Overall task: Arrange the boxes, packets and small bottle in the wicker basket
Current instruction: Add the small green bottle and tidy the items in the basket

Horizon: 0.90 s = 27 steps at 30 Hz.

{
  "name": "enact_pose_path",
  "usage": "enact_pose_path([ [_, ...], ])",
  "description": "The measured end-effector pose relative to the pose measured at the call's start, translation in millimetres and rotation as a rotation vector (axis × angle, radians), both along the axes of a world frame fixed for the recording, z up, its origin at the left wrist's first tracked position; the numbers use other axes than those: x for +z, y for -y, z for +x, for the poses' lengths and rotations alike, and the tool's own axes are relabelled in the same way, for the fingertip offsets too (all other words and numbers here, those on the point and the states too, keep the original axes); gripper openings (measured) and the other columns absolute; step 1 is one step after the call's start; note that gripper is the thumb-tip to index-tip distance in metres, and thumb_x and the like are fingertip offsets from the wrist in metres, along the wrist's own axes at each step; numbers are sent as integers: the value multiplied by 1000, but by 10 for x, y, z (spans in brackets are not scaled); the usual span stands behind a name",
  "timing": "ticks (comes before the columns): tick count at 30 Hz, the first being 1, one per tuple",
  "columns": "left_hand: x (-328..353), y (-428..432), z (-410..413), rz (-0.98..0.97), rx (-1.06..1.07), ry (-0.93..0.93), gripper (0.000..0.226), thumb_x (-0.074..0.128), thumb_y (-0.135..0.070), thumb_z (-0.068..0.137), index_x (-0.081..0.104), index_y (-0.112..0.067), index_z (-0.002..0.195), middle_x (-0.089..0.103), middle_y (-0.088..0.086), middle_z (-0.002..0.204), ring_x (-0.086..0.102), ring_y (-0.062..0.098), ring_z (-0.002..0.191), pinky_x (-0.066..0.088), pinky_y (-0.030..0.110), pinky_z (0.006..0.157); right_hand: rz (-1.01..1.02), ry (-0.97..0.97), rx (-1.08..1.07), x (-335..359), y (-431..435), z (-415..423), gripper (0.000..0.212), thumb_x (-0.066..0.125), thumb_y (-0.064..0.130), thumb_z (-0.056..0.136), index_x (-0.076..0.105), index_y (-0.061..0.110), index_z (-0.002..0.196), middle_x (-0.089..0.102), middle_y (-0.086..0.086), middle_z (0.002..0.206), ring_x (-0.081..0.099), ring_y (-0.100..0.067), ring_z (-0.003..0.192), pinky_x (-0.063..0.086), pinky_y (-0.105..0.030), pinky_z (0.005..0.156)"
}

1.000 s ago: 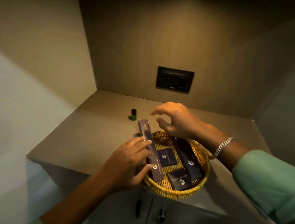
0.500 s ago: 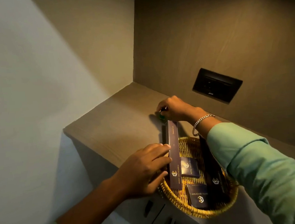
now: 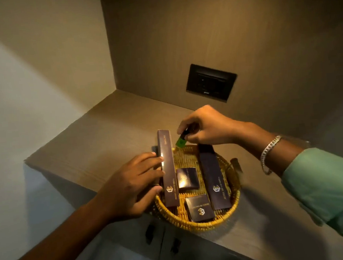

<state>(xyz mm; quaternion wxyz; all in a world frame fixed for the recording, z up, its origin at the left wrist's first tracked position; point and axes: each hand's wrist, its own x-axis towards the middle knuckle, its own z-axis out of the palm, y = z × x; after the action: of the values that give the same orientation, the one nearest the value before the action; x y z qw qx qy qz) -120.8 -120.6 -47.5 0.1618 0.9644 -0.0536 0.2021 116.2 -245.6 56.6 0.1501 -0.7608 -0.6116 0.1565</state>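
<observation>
A round wicker basket [image 3: 197,226] sits at the front edge of the wooden counter. Inside lie a long dark box [image 3: 167,167] along the left rim, a second long dark box [image 3: 214,180] on the right, and two small dark packets [image 3: 187,178] [image 3: 200,208] between them. My left hand [image 3: 130,185] holds the left long box from its side, fingers and thumb against it. My right hand [image 3: 205,129] pinches the small green bottle [image 3: 181,141] by its dark cap, tilted, just above the basket's far rim.
The counter [image 3: 109,135] stands in a corner niche with walls on the left and back. A black socket plate [image 3: 211,82] is set in the back wall. Cabinet doors with dark handles [image 3: 150,231] lie below the counter's front edge.
My right hand reached to the bottle on the counter behind the basket, took it, and has lifted it back to the basket's far rim. My left hand stayed on the long box.
</observation>
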Motion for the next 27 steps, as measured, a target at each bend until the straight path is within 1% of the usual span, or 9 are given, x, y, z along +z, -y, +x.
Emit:
enact_pose_path([
  [2, 47, -31, 33, 43, -21, -14, 36, 53, -39, 89, 64, -16, 114, 58, 7, 132, 41, 23, 133, 42, 40, 104, -79, 3, 9, -102, 56, -61, 23, 68, 13, 87, 69, 19, 109, 68, 4, 108, 63, -6, 95, 55, -22, 78],
  [6, 109, -29, 45, 87, -47, -31, 33, 56, -36, 86, 67, -14, 108, 63, 9, 127, 48, 26, 128, 48, 43, 99, -184, 76, 45, -281, 77, -148, 28, 68, 11, 86, 66, 18, 113, 66, 0, 111, 61, -12, 98, 55, -30, 84],
  [11, 95, 1, -13, 18, -50, -9, 31, 57, -32, 87, 67, -12, 109, 63, 8, 124, 50, 22, 125, 48, 38, 99, -181, 79, 48, -329, 106, -198, 30, 69, 10, 83, 63, 20, 111, 63, 3, 105, 59, -14, 95, 54, -27, 78],
  [16, 80, 48, -70, -19, -27, -15, 32, 58, -31, 87, 66, -12, 112, 63, 7, 125, 51, 22, 122, 52, 40, 94, -161, 80, 57, -334, 123, -245, 30, 70, 11, 83, 63, 21, 110, 63, 4, 104, 60, -13, 95, 56, -32, 80],
  [19, 96, 101, -101, -40, 4, -5, 33, 57, -31, 86, 66, -11, 111, 64, 8, 122, 53, 22, 119, 53, 41, 91, -164, 84, 50, -343, 150, -247, 34, 70, 12, 84, 62, 20, 116, 64, 3, 109, 60, -14, 99, 56, -34, 84],
  [23, 178, 277, -47, 4, 46, 57, 32, 55, -31, 85, 67, -13, 108, 68, 7, 116, 55, 25, 118, 48, 46, 99, -151, 73, 22, -349, 215, -269, 48, 71, 14, 84, 55, 20, 129, 64, -1, 120, 60, -15, 109, 55, -34, 89],
  [25, 249, 419, 60, 43, 60, 53, 31, 52, -33, 86, 67, -15, 106, 70, 6, 112, 57, 24, 117, 38, 49, 106, -107, 68, -8, -307, 256, -278, 55, 72, 14, 84, 50, 21, 135, 61, -1, 127, 59, -15, 112, 55, -34, 90],
  [27, 301, 561, 186, 96, 93, -45, 35, 48, -40, 88, 68, -18, 107, 70, 2, 113, 55, 22, 119, 23, 49, 113, -31, 45, -54, -238, 333, -271, 59, 71, 12, 85, 46, 23, 137, 58, -1, 131, 58, -13, 111, 55, -31, 88],
])
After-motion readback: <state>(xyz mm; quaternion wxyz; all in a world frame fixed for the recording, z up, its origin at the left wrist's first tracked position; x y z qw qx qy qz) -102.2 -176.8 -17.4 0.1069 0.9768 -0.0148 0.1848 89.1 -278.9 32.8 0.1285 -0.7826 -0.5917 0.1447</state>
